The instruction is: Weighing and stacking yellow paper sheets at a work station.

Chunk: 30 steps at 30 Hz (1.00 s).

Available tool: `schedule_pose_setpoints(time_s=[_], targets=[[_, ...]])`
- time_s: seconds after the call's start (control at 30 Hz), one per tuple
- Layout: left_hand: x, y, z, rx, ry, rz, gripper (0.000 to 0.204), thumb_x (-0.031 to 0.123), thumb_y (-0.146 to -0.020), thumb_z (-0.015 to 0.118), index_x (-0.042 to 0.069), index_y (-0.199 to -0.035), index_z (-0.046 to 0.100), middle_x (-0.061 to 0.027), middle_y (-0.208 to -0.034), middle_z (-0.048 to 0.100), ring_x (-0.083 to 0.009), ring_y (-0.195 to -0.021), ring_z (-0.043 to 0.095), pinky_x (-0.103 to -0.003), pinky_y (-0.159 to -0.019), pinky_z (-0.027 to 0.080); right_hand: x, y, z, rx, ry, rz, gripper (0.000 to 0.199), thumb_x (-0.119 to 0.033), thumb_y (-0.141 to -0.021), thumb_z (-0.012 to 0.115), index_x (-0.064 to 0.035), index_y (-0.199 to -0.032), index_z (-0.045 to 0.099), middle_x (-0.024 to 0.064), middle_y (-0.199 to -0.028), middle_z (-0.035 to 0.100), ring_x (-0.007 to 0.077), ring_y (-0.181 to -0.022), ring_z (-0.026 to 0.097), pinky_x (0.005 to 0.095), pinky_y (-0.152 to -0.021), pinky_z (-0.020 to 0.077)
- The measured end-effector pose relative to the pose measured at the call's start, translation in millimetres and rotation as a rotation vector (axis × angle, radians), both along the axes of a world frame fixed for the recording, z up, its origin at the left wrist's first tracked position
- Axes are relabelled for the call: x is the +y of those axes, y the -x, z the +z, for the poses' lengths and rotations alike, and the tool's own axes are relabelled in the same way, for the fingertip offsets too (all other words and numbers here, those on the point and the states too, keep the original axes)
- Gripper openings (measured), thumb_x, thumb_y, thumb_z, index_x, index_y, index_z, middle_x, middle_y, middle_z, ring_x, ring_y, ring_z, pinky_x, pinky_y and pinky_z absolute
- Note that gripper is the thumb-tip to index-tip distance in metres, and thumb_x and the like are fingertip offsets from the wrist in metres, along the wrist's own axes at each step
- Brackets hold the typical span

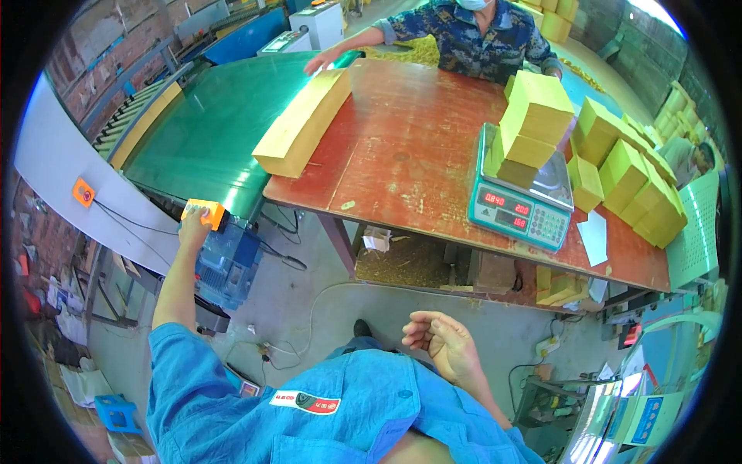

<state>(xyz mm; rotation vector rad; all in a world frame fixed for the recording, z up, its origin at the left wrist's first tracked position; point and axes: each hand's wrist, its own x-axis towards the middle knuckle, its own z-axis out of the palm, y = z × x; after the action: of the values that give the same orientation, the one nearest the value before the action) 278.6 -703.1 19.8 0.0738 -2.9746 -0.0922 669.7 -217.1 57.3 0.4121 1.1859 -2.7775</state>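
Closest to the camera is the person's blue work shirt, and just past it the right hand (442, 342) hangs in the air with its fingers loose and a little curled, holding nothing. The left hand (194, 224) is stretched out to the side, and its fingertips rest on a small orange switch box (207, 213) fixed at the edge of the green belt (209, 124); the fingers press on the box and do not wrap around it. A little farther off stands the brown table (402, 147). On it sits a green weighing scale (522, 197) with red numbers lit up, and a small heap of yellow blocks (533, 124) is piled on its tray, so it looks like that heap is being weighed now. To the right of the scale, many more yellow blocks (634, 174) lie stacked in rows on the table, touching each other; I cannot tell if these are weighed or waiting. A white paper (593, 238) lies near them. One long yellow block (303, 124) rests half on the table and half on the belt, so some work looks left to do. At the far side, another person's hand (321, 60) reaches toward the end of that long block. Under the table there are yellow crumbs on the floor.
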Motion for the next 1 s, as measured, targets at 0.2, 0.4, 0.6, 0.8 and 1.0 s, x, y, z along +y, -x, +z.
schedule_pose_setpoints(time_s=[0.2, 0.4, 0.6, 0.8, 1.0], targets=[[-20.4, 9.4, -8.0, 0.028, -0.011, -0.081, 0.051, 0.022, -0.072, 0.070, 0.020, -0.122, 0.060, -0.0108, -0.136, 0.051, -0.0322, -0.121, 0.052, -0.045, -0.095, 0.046, -0.2, 22.9, -7.6, -0.005, 0.042, 0.057, 0.034, -0.015, -0.098, 0.043, 0.0069, -0.121, 0.054, 0.0188, -0.106, 0.065, 0.0252, -0.092, 0.064, 0.0346, -0.083, 0.0500], [-18.5, 3.2, -11.4, 0.064, -0.009, -0.130, 0.052, 0.025, -0.073, 0.070, 0.020, -0.123, 0.059, -0.0130, -0.139, 0.048, -0.0319, -0.123, 0.050, -0.044, -0.095, 0.046, -20.6, 76.3, -6.6, -0.031, 0.028, 0.143, 0.034, -0.016, -0.098, 0.044, 0.0057, -0.122, 0.054, 0.0169, -0.107, 0.065, 0.0235, -0.093, 0.064, 0.0341, -0.084, 0.0494], [-19.5, -0.3, -8.3, 0.120, 0.024, -0.168, 0.052, 0.025, -0.072, 0.071, 0.018, -0.122, 0.059, -0.0185, -0.137, 0.047, -0.0333, -0.123, 0.049, -0.044, -0.096, 0.045, -43.3, 141.6, -7.1, 0.010, 0.026, 0.289, 0.033, -0.017, -0.098, 0.044, 0.0044, -0.121, 0.055, 0.0148, -0.107, 0.065, 0.0216, -0.094, 0.063, 0.0341, -0.085, 0.0490], [-9.1, -4.5, 5.1, 0.088, 0.062, -0.169, 0.050, 0.023, -0.070, 0.072, 0.014, -0.118, 0.063, -0.0204, -0.132, 0.051, -0.0376, -0.121, 0.050, -0.045, -0.098, 0.043, -60.8, 171.9, -13.4, 0.031, 0.053, 0.282, 0.033, -0.017, -0.098, 0.043, 0.0042, -0.121, 0.055, 0.0146, -0.106, 0.065, 0.0220, -0.094, 0.063, 0.0349, -0.085, 0.0490], [-8.4, 11.8, 35.7, -0.046, 0.119, -0.229, 0.038, 0.031, -0.074, 0.067, 0.015, -0.109, 0.068, -0.0135, -0.125, 0.056, -0.0320, -0.115, 0.054, -0.045, -0.091, 0.045, -55.3, 175.2, -17.2, 0.014, 0.063, 0.159, 0.033, -0.017, -0.098, 0.043, 0.0041, -0.121, 0.055, 0.0147, -0.106, 0.065, 0.0223, -0.094, 0.063, 0.0348, -0.085, 0.0490]])
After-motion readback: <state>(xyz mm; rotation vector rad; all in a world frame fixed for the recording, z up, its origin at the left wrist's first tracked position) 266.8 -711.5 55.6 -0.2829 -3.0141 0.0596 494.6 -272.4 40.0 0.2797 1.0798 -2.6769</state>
